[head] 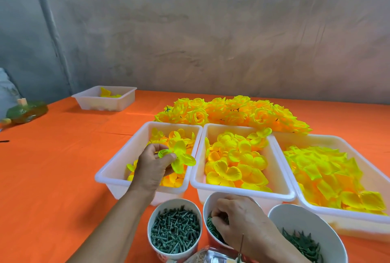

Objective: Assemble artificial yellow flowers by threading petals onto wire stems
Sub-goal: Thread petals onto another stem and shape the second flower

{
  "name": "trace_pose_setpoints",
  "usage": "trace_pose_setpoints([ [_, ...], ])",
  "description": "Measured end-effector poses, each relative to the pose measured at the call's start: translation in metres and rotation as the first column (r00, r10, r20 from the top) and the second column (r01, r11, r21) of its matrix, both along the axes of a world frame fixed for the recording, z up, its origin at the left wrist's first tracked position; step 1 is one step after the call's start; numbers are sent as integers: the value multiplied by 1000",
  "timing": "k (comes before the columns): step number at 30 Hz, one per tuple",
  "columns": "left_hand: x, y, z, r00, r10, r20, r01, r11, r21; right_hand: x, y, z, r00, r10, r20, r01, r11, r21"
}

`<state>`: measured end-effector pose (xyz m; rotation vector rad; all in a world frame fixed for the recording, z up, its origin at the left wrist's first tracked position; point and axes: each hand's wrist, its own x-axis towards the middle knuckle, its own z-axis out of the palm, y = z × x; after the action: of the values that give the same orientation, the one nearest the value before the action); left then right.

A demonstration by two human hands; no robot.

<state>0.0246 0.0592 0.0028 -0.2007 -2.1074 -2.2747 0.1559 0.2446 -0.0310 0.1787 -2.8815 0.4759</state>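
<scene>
My left hand (155, 163) hovers over the left white tray (118, 167) and pinches a yellow petal piece (181, 157) just above the loose petals there. My right hand (238, 218) reaches into the middle paper cup (207, 201), fingers curled among small green parts; what the fingers hold is hidden. A thin upright wire stem (241, 245) stands near my right wrist at the bottom edge.
Two more white trays (280, 194) (346, 216) hold larger yellow petals. A cup of green pegs (175, 230) and a cup of green pieces (301, 239) flank the middle cup. Finished yellow flowers (232, 112) pile behind. A white tray (105, 100) sits far left on the orange table (52, 167).
</scene>
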Motion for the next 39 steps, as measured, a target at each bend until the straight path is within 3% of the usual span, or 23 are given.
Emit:
trace_pose_setpoints([
  [3,27,5,14,994,-96,-54,100,993,70,5,-1,10,999,-37,-10,34,975,-218],
  [5,43,6,24,983,-150,-108,159,984,85,9,-1,24,993,-119,-5,100,854,-511],
  [7,58,4,32,973,-175,-149,186,981,62,11,-2,42,981,-181,68,155,531,-833],
  [9,71,2,39,960,-210,-187,224,973,58,16,-1,61,979,-129,157,179,180,-967],
  [10,78,1,42,952,-225,-206,240,969,53,20,-1,69,982,-72,177,183,87,-979],
  [11,84,1,44,945,-234,-229,247,968,34,24,-2,75,985,-15,174,174,66,-982],
  [14,101,2,47,917,-255,-308,235,967,-103,37,-8,89,993,66,101,86,203,-975],
  [17,117,7,47,895,-269,-357,206,957,-205,44,-17,95,997,76,32,10,273,-962],
  [20,126,11,45,869,-157,-469,10,954,-301,48,-24,95,997,43,-60,-71,348,-935],
  [24,135,14,48,839,19,-544,-227,920,-319,53,-27,92,928,-142,-343,-168,665,-728],
  [25,136,12,50,881,51,-470,-199,942,-270,54,-27,91,876,-191,-443,-162,748,-644],
  [27,137,8,58,987,-39,-157,23,995,-101,58,-27,92,748,-206,-631,-150,874,-462],
  [29,141,5,64,947,-294,131,284,954,93,63,-28,90,662,-146,-735,-143,938,-315],
  [30,144,5,66,906,-379,186,354,922,156,65,-28,89,644,-113,-757,-143,954,-264],
  [35,146,8,67,883,-448,138,394,869,300,73,-27,81,619,-28,-785,-140,980,-145],
  [39,145,6,66,875,-471,108,434,864,254,77,-24,77,620,-12,-784,-150,980,-134],
])
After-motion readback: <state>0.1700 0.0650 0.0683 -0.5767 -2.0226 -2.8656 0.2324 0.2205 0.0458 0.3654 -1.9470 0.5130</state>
